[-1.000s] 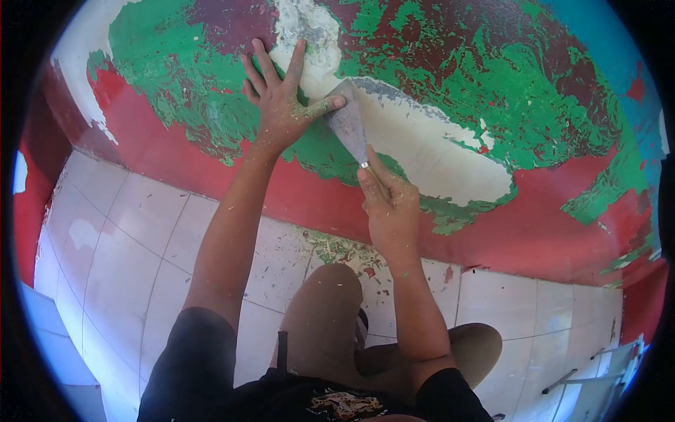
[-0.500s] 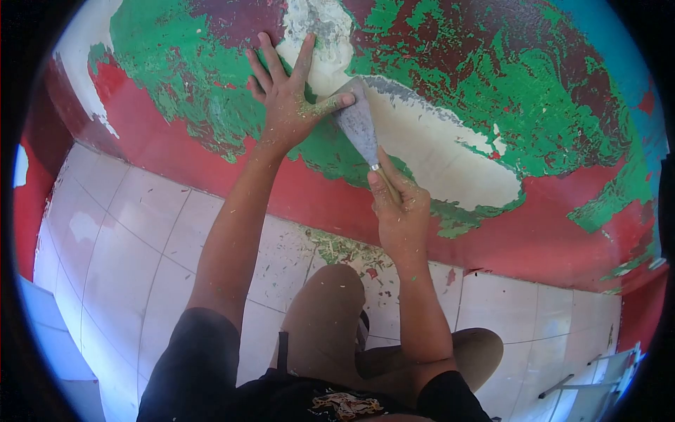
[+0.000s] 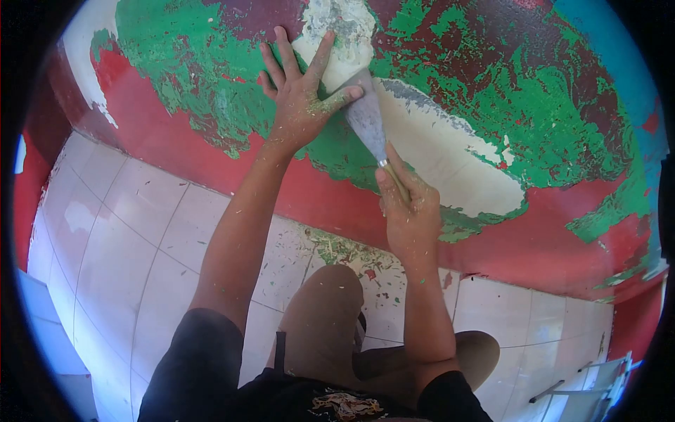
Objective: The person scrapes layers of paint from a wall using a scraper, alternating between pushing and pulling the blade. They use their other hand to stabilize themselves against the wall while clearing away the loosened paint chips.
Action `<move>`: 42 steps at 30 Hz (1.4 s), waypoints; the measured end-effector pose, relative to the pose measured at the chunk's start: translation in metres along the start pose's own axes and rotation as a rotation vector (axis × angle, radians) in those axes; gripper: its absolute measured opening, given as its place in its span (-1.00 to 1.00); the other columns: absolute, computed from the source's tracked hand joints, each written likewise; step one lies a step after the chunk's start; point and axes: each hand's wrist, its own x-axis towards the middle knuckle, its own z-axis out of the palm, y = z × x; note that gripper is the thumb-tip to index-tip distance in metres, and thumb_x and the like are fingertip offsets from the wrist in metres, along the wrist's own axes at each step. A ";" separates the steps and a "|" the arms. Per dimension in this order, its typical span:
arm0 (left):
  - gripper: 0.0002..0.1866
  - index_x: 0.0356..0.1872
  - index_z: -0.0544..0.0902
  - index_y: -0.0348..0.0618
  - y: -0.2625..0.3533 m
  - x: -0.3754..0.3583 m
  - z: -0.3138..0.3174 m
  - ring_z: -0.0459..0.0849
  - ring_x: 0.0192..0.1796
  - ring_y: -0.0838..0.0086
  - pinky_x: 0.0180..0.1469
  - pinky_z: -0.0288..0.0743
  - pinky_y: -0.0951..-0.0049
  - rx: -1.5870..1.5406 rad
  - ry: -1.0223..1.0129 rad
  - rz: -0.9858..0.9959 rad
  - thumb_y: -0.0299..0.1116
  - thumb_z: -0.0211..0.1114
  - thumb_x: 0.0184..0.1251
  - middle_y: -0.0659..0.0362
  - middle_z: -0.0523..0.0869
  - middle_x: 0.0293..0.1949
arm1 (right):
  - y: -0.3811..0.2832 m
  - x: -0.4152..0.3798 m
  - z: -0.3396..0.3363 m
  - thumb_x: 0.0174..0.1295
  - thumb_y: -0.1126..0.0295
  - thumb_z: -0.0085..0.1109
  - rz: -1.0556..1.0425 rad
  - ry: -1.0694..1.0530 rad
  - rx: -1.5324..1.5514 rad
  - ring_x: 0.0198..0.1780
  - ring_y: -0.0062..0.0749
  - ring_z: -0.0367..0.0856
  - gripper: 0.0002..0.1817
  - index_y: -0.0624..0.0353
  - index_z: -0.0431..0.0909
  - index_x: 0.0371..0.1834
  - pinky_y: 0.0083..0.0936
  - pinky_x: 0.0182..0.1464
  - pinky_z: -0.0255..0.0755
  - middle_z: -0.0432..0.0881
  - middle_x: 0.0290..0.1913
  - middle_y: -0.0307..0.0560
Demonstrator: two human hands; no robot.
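Note:
My left hand (image 3: 299, 105) lies against the painted wall (image 3: 204, 119) with its fingers spread, the thumb resting on the blade of a metal scraper (image 3: 365, 116). My right hand (image 3: 411, 204) is closed round the scraper's handle, below the blade. The blade points up and slightly left, its edge at the border between green paint and a bare, whitish patch (image 3: 436, 151). Another bare patch (image 3: 341, 35) with grey marks is above the blade. Bits of paint dust cling to both hands.
Green and red paint flakes (image 3: 344, 250) lie on the tiled floor (image 3: 169, 239) at the wall's foot. My bent knee (image 3: 327, 295) is close by. A metal-framed object (image 3: 590, 390) stands at the lower right.
Both hands and the scraper sit slightly farther right in view, as does the wall's upper part. The blade edge is a little higher in view, and my left thumb still touches the blade.

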 end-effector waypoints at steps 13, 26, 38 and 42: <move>0.22 0.68 0.23 0.44 0.001 0.000 0.002 -0.53 0.69 -0.34 0.55 -0.49 -0.47 0.123 -0.006 -0.001 0.59 0.46 -0.07 -0.30 -0.39 0.70 | 0.001 0.001 0.007 0.54 0.30 0.26 0.003 0.089 0.203 -0.31 -0.74 0.32 -0.51 0.25 0.54 0.45 -0.66 -0.24 0.30 0.52 -0.33 -0.35; 0.23 0.69 0.22 0.36 0.014 0.003 -0.016 -0.52 0.69 -0.35 0.50 -0.42 -0.60 0.101 -0.104 -0.068 0.67 0.36 -0.02 -0.20 -0.49 0.71 | 0.030 -0.012 0.033 0.54 0.25 0.28 -0.024 0.195 0.276 -0.54 -0.79 0.22 -0.48 0.18 0.53 0.49 -0.69 -0.57 0.07 0.38 -0.47 -0.43; 0.11 0.67 0.27 0.41 0.008 0.003 -0.016 -0.56 0.70 -0.28 0.51 -0.49 -0.57 0.059 -0.128 -0.072 0.63 0.32 0.10 -0.13 -0.50 0.72 | 0.012 -0.012 0.034 0.54 0.39 0.24 0.014 0.156 0.315 -0.41 -0.78 0.27 -0.51 0.23 0.51 0.49 -0.70 -0.39 0.20 0.43 -0.36 -0.42; 0.12 0.67 0.27 0.41 0.007 0.002 -0.014 -0.56 0.70 -0.29 0.52 -0.49 -0.56 0.085 -0.121 -0.052 0.63 0.33 0.09 -0.14 -0.50 0.72 | 0.006 -0.021 0.047 0.56 0.39 0.22 0.051 0.182 0.427 -0.42 -0.78 0.27 -0.50 0.23 0.47 0.52 -0.71 -0.39 0.22 0.41 -0.37 -0.43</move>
